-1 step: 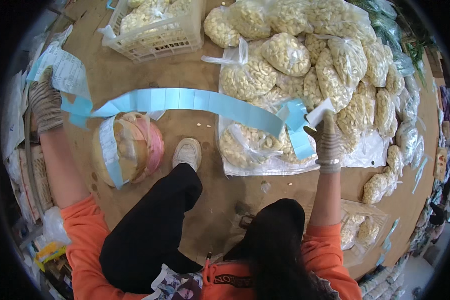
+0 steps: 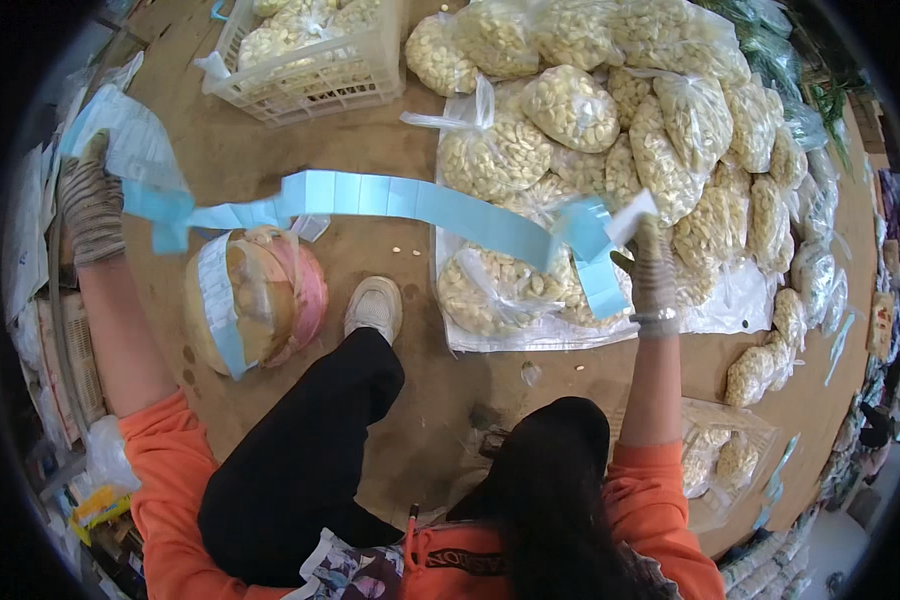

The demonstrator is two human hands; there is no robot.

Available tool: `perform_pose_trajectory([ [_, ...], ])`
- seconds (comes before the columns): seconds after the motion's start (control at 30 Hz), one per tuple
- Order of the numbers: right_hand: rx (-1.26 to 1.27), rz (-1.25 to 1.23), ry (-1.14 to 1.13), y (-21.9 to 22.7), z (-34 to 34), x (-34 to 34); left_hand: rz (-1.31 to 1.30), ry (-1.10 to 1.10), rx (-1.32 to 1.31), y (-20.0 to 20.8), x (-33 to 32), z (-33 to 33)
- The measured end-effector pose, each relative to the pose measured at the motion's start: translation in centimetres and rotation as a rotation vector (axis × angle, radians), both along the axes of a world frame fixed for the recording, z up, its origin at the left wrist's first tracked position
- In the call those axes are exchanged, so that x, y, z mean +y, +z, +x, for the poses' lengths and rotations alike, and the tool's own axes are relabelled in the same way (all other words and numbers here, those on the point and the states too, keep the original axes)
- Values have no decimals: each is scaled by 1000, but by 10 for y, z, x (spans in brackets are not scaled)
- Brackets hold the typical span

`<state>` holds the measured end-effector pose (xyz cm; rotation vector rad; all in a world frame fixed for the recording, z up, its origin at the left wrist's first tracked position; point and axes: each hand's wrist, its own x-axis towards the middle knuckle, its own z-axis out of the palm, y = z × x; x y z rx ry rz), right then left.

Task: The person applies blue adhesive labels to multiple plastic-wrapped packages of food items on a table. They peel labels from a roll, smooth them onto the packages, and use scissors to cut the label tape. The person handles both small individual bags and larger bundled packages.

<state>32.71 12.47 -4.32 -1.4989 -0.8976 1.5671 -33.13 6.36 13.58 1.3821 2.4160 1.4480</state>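
My left hand (image 2: 92, 208), in a striped knit glove, is closed on a bunched printed paper sheet (image 2: 135, 140) at the far left. From there a long strip of light-blue labels (image 2: 370, 196) runs across to the right, twisted near both ends. My gloved right hand (image 2: 654, 275) pinches a white piece of paper (image 2: 628, 218) at the strip's right end, where several blue labels fold over and hang down. Beneath this end lie clear bags of pale, flat kernel-like pieces (image 2: 500, 150). A round tape-wrapped bundle (image 2: 255, 300) with a pink band stands under the strip's left part.
A translucent plastic crate (image 2: 315, 85) holding more bags is at the back left. Another crate (image 2: 740, 500) with bags sits beside my right arm. More bags (image 2: 760, 375) line the right side. My shoe (image 2: 374, 308) rests on the brown floor (image 2: 430, 420), where a few loose pieces lie.
The label strip has shifted slightly, its left part bending differently. The paper in my left hand has tilted a little, and the white piece at my right hand has swung slightly left.
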Motion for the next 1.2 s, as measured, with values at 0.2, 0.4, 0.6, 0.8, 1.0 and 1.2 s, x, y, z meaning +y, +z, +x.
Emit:
perform_pose_trajectory([
  [0.2,-111,-300,299,-9,-73,19,-222,-598,-513,-26,0,90],
  [0.4,658,242,797,108,-261,64,-246,-718,-684,-10,-27,158],
  [0.6,-333,438,876,82,-150,43,-396,-696,-636,-34,-42,149],
  [0.8,-1244,1104,651,-7,-83,2,-466,-690,-711,-39,-44,183],
  [1.0,-1384,1203,970,-95,-71,-49,-519,-790,-830,-46,-31,203],
  [1.2,-1083,771,1038,-25,-110,-67,-665,-663,-833,-62,-44,217],
])
